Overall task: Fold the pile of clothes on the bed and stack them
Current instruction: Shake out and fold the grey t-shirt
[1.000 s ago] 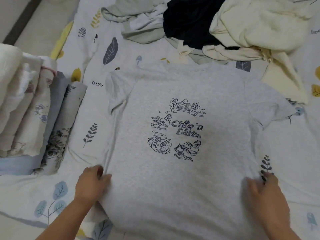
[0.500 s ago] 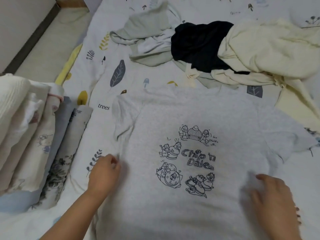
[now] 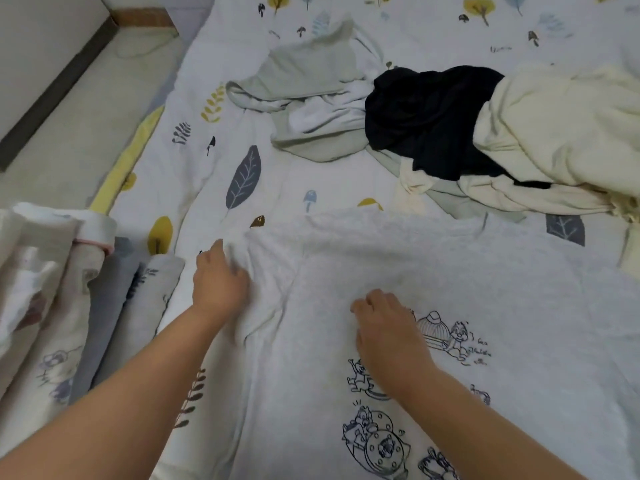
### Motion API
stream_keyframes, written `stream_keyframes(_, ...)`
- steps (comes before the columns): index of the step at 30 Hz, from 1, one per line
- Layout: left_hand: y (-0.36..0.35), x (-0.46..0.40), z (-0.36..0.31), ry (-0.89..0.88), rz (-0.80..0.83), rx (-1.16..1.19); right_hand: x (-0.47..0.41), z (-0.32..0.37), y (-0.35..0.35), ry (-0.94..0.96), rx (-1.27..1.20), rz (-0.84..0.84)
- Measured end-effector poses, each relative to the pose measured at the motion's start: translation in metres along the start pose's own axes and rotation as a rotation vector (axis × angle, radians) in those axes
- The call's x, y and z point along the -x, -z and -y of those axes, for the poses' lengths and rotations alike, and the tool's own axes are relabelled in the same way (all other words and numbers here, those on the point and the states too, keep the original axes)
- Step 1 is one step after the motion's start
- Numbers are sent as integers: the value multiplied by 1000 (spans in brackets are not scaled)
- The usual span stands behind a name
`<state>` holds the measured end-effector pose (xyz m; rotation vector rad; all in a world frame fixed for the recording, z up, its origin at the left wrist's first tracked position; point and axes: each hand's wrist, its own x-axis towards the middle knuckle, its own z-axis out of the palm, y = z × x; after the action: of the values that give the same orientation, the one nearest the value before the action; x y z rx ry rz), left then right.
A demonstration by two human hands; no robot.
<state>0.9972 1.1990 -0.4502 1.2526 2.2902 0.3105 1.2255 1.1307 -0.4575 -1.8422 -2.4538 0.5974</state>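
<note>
T-shirt [image 3: 433, 278], pale grey, spread flat and face up over the near part of the bed [image 3: 207, 161], cartoon print [image 3: 377, 441] toward the near edge. Left hand [image 3: 218, 282] laid on the shirt's left sleeve [image 3: 256, 271] close to the bed's left edge, fingers reaching forward onto the rumpled cloth (whether pinching the fabric or only pressing it, cannot tell). Right hand [image 3: 388, 327] resting on the chest of the shirt just above the print, fingers bent downward against the cloth, knuckles raised; grip on the fabric not visible either. Both forearms bare, coming in from the near edge.

Beyond the collar, toward the far right part of the bed, unfolded pile of clothes [image 3: 450, 133]: pale green garment [image 3: 311, 81] on its left, black garment [image 3: 429, 116] in the middle, cream garment [image 3: 561, 140] on the right, overlapping one another. At the left edge of the bed, stack of folded clothes [image 3: 59, 306], white, printed and blue-grey layers lying side by side. Leaf and mushroom pattern across the bed cover. Floor [image 3: 69, 116] off the bed's left edge.
</note>
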Motion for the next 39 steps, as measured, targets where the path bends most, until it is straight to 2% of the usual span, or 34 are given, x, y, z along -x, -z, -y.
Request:
stream_keyframes(2, 3, -11, -3, -47, 25, -39, -20, 5, -2, 15, 2, 5)
stream_keyframes(5, 7, -10, -13, -223, -54, -38, -46, 10, 2, -1, -69, 5)
stream_keyframes(7, 9, 6, -26, -370, -128, 3, -62, 11, 9, -100, -252, -9)
stream_keyframes(8, 9, 16, -32, -441, -109, 24, -69, 12, 13, -173, -384, -25)
stream_keyframes(9, 7, 27, -37, -499, -20, 58, -77, 12, 17, -263, -545, -33)
stream_keyframes(10, 6, 37, -43, -532, 141, 89, -84, 11, 20, -359, -737, -33)
stream_keyframes(12, 1, 54, -50, -508, 551, 160, -94, 9, 27, -515, -1043, -34)
stream_keyframes(13, -2, 59, -49, -482, 688, 207, -97, 6, 30, -561, -1085, -26)
stream_keyframes(14, -4, 61, -45, -464, 709, 250, -98, 4, 32, -585, -1084, -11)
stream_keyframes(15, -7, 62, -41, -450, 630, 270, -98, 1, 32, -589, -1065, 8)
stream_keyframes(16, -10, 61, -35, -444, 473, 240, -98, 0, 32, -581, -1027, 38)
stream_keyframes(18, -17, 58, -21, -395, 162, 76, -97, -4, 27, -503, -877, 130)
stream_keyframes(19, -20, 57, -15, -353, 85, 8, -97, -4, 25, -437, -782, 184)
stream_keyframes(21, -29, 60, 0, -286, 105, -111, -95, -2, 23, -348, -663, 205)
stream_keyframes(24, -38, 67, 19, -322, 248, -256, -86, -12, 29, -425, -714, 47)
stream_keyframes(25, -39, 69, 23, -336, 272, -268, -82, -18, 30, -449, -666, 39)
stream_keyframes(28, -39, 73, 30, -416, 276, -325, -71, -30, 27, -453, -215, 249)
stream_keyframes(29, -39, 74, 31, -446, 267, -329, -71, -30, 25, -455, -124, 249)
stream_keyframes(32, -38, 81, 31, -551, 203, -301, -81, -16, 32, -404, -98, 2)
stream_keyframes(33, -39, 83, 31, -587, 179, -304, -84, -10, 34, -345, -118, -107)
stream_keyframes(34, -39, 84, 32, -611, 155, -304, -87, -3, 36, -271, -139, -141)
stream_keyframes(35, -39, 86, 33, -619, 139, -300, -86, 3, 38, -180, -152, -92)
stream_keyframes(37, -40, 87, 35, -613, 109, -281, -76, 17, 34, -6, -110, 200)
stream_keyframes(38, -39, 86, 37, -617, 88, -267, -69, 22, 27, 56, -24, 337)
stream_keyframes(39, -39, 84, 38, -625, 75, -249, -59, 25, 19, 123, 81, 381)
